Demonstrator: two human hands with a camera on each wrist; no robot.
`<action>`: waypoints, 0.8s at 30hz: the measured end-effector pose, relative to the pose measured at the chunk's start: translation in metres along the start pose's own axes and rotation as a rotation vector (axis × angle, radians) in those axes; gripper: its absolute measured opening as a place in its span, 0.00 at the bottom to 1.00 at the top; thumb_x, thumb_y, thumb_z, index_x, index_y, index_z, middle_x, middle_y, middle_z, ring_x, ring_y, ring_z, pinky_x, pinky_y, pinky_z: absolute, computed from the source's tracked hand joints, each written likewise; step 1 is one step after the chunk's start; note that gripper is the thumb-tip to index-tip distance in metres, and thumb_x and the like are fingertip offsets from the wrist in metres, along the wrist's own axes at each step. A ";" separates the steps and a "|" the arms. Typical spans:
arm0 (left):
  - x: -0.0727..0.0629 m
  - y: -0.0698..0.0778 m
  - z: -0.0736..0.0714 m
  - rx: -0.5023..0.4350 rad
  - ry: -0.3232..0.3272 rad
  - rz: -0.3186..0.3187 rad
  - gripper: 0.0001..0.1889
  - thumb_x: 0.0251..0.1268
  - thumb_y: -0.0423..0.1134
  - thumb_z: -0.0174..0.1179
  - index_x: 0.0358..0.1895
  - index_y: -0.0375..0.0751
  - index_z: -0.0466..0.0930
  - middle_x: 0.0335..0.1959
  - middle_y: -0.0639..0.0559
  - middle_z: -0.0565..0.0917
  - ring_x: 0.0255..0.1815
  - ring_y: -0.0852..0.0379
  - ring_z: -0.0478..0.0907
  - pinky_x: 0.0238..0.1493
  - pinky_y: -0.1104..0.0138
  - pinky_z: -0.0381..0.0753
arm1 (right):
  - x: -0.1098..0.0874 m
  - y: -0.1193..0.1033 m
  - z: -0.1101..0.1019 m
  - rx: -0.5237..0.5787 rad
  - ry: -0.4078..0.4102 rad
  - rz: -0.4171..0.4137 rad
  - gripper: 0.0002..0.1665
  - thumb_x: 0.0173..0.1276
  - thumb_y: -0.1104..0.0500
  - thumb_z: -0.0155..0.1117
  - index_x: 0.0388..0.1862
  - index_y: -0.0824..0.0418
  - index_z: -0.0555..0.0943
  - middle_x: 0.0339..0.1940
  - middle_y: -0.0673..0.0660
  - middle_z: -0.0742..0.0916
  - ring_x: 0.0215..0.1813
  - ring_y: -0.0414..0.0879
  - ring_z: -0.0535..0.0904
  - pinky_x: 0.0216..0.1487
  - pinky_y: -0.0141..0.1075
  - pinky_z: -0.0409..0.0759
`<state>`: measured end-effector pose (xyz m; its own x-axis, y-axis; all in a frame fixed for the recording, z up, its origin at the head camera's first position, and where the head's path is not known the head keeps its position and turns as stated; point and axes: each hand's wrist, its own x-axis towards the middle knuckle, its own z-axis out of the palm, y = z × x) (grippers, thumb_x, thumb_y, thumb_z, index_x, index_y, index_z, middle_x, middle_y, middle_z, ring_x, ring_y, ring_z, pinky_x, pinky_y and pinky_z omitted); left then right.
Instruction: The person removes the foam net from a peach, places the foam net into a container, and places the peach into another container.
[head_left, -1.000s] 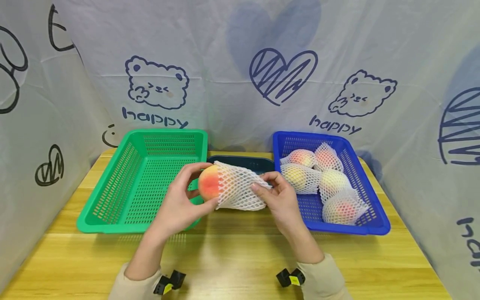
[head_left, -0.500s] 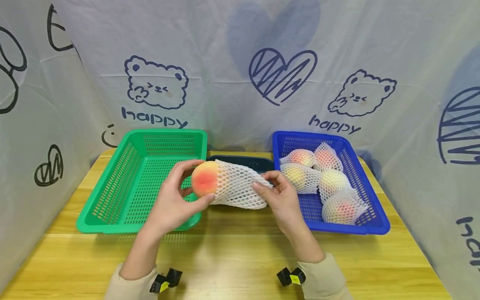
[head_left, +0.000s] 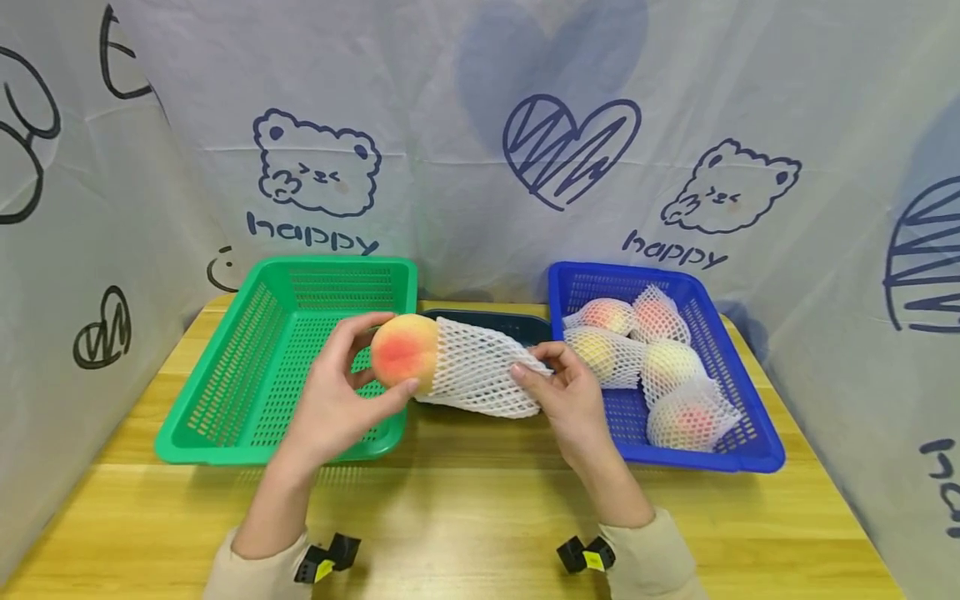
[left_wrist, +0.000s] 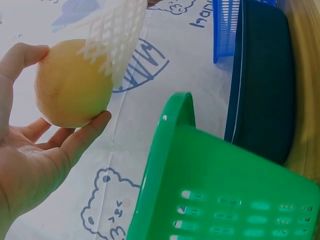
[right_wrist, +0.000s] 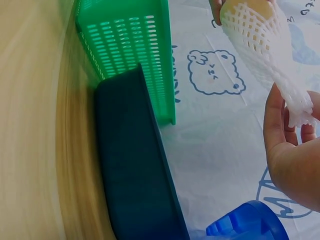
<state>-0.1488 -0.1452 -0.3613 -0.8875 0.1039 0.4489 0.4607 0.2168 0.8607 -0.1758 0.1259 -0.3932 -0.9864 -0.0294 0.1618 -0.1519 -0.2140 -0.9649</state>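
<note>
A yellow and red peach (head_left: 405, 352) sits partly in a white foam net sleeve (head_left: 483, 371), held up above the table between both hands. My left hand (head_left: 337, 400) grips the bare end of the peach, thumb and fingers round it. With thumb and fingers, my right hand (head_left: 570, 400) pinches the gathered tail of the foam net. In the left wrist view the net's mouth covers only one side of the peach (left_wrist: 72, 85). The right wrist view shows the net (right_wrist: 265, 45) stretched from the peach to the right fingers.
A green basket (head_left: 217, 456) stands on the left, its visible floor bare. In the blue basket (head_left: 697, 457) on the right lie several peaches in foam nets (head_left: 678, 412). Behind the hands, between the baskets, is a dark teal tray (head_left: 495, 317). A printed cloth hangs behind the table.
My left hand has moved left with the peach, drawing it further out of the net, so more bare fruit shows. My right hand stays nearly in place on the net's tail.
</note>
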 end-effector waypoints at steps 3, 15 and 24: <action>0.000 0.001 -0.004 -0.002 0.031 0.000 0.39 0.54 0.23 0.76 0.71 0.38 0.69 0.63 0.48 0.74 0.60 0.54 0.75 0.51 0.71 0.84 | 0.000 -0.001 -0.002 0.001 0.023 -0.002 0.15 0.67 0.75 0.68 0.41 0.57 0.79 0.44 0.51 0.83 0.36 0.37 0.79 0.38 0.26 0.80; 0.009 0.011 -0.023 0.172 0.167 -0.079 0.38 0.58 0.31 0.76 0.72 0.37 0.67 0.66 0.47 0.73 0.65 0.53 0.74 0.51 0.78 0.80 | 0.023 -0.023 -0.022 -0.248 -0.059 -0.075 0.22 0.72 0.69 0.67 0.64 0.67 0.78 0.53 0.51 0.80 0.39 0.38 0.79 0.42 0.27 0.81; 0.035 0.021 -0.055 0.353 0.104 -0.129 0.39 0.61 0.39 0.75 0.72 0.38 0.64 0.68 0.45 0.74 0.67 0.47 0.71 0.57 0.46 0.82 | 0.062 -0.044 -0.026 -0.558 -0.149 -0.001 0.18 0.74 0.58 0.69 0.59 0.62 0.84 0.53 0.60 0.84 0.44 0.46 0.82 0.43 0.31 0.81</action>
<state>-0.1695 -0.1900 -0.3147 -0.9242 -0.0413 0.3796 0.2978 0.5442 0.7843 -0.2321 0.1591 -0.3459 -0.9728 -0.1753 0.1517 -0.2034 0.3316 -0.9212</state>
